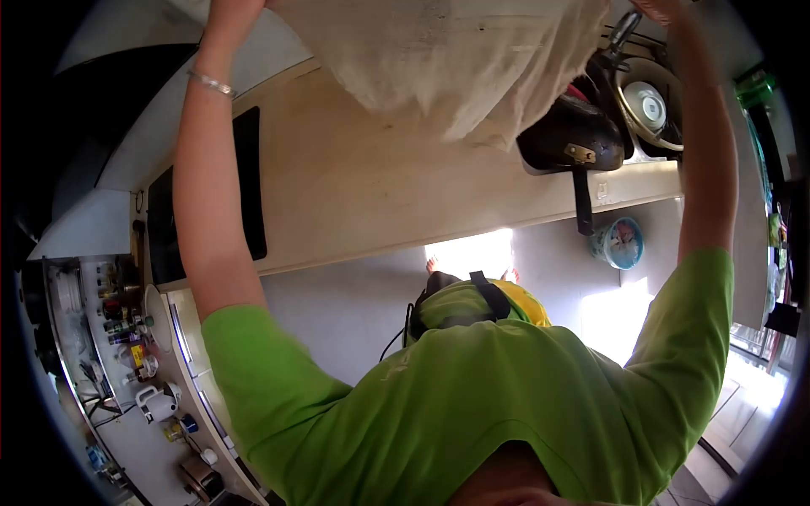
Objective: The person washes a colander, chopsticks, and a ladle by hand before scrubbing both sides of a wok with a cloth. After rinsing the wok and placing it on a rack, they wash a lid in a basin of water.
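A pale, thin cloth [447,59] hangs at the top of the view, over the back of the wooden-coloured counter [354,185]. Both my arms are raised, one on each side of it. My left hand [238,10] is at the cloth's upper left corner, cut off by the frame edge, its fingers out of sight. At the upper right, my right hand [660,8] is beside the cloth's other edge, also mostly cut off, and its grip is hidden. The cloth's lower edge hangs loose and uneven, next to a dark pan [574,135].
A basin [629,88] with a white bowl [646,106] stands at the right. A black hob [249,185] lies at the left. Bottles and a white kettle [158,403] are at the lower left. A blue bin [623,244] stands on the floor.
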A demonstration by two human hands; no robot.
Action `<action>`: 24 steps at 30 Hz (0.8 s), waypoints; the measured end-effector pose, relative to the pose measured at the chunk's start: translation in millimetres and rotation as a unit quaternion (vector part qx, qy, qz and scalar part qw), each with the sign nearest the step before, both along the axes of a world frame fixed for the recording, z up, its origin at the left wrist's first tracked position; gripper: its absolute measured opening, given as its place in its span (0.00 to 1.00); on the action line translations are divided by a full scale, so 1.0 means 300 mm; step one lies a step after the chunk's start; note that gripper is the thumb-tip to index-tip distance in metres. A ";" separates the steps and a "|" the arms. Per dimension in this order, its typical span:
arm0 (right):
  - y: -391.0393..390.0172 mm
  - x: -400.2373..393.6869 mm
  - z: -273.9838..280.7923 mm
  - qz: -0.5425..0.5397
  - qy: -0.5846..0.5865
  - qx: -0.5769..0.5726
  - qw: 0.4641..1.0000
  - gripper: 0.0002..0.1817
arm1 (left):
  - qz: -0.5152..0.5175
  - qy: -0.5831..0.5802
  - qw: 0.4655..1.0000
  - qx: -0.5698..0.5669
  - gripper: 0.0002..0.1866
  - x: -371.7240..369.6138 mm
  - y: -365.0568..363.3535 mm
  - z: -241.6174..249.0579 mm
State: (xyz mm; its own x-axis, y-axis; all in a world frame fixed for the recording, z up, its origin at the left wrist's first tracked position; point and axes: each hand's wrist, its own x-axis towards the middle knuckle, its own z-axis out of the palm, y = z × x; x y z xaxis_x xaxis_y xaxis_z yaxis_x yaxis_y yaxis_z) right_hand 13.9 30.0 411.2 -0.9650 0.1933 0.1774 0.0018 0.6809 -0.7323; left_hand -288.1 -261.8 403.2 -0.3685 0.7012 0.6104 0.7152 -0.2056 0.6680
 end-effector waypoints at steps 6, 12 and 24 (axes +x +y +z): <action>-0.047 -0.266 -0.236 -0.140 0.101 -0.113 0.979 0.08 | 0.042 -0.067 0.995 -0.061 0.06 -0.297 0.005 -0.237; -0.192 -0.281 -0.323 -0.117 0.117 -0.072 0.984 0.08 | 0.082 -0.087 0.991 -0.066 0.09 -0.373 -0.210 -0.301; -0.651 -0.079 -0.904 -0.067 0.006 0.127 0.990 0.07 | 0.071 0.104 0.959 -0.254 0.03 -0.030 -0.742 -0.941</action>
